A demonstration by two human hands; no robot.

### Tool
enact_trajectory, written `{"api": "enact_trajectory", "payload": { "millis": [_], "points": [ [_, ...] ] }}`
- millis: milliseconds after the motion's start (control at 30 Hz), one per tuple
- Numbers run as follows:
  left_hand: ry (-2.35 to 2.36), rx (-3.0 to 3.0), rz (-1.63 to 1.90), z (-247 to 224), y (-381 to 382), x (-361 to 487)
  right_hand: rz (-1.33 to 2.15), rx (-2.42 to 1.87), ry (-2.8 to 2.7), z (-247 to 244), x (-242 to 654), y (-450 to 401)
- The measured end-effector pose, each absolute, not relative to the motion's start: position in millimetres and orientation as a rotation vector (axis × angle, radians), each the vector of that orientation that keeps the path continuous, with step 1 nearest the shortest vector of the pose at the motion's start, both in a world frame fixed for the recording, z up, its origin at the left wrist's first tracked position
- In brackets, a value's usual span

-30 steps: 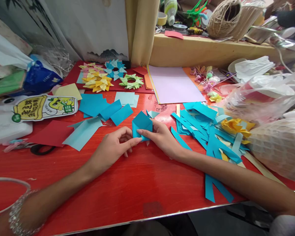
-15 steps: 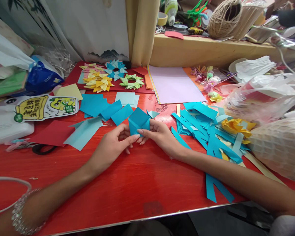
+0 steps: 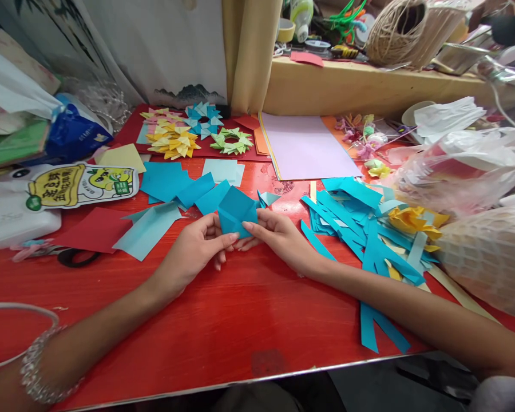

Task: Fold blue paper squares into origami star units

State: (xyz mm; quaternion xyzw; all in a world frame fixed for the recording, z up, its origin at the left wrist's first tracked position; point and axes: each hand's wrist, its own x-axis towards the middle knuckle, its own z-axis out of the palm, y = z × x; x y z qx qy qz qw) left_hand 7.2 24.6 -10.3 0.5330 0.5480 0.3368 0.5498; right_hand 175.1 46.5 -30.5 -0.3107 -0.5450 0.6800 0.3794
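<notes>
Between my two hands a small folded piece of blue paper (image 3: 237, 207) is held up above the red table (image 3: 240, 320). My left hand (image 3: 201, 240) pinches its lower left side, thumb in front. On the lower right side, my right hand (image 3: 278, 234) grips it the same way, the thumb close to the other. Creases cross the paper's face. Just behind the right fingers lies a small folded blue piece (image 3: 268, 198). Blue paper squares (image 3: 165, 182) are spread behind my left hand, beside a creased pale blue sheet (image 3: 148, 232).
Blue paper strips (image 3: 360, 223) are heaped at the right, under and beyond my right forearm. Folded paper rings (image 3: 230, 141) and lilac sheets (image 3: 309, 146) lie at the back. Scissors (image 3: 78, 257) lie partly under red paper (image 3: 92, 229). A netted bag (image 3: 489, 257) stands far right.
The blue paper has turned and tilted slightly to the left in my fingers, and its creased face shows more fully. Both hands keep their pinch.
</notes>
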Motion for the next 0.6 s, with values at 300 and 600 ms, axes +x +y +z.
{"api": "enact_trajectory", "payload": {
  "millis": [300, 600],
  "points": [
    [1.260, 1.321, 0.844, -14.3, 25.1, 9.1, 1.715, -0.858, -1.416, -31.2, 177.0, 48.5],
    [1.290, 1.373, 0.718, -10.6, 26.4, 8.2, 1.658, -0.872, -1.508, -29.0, 176.5, 44.3]
  ]
}}
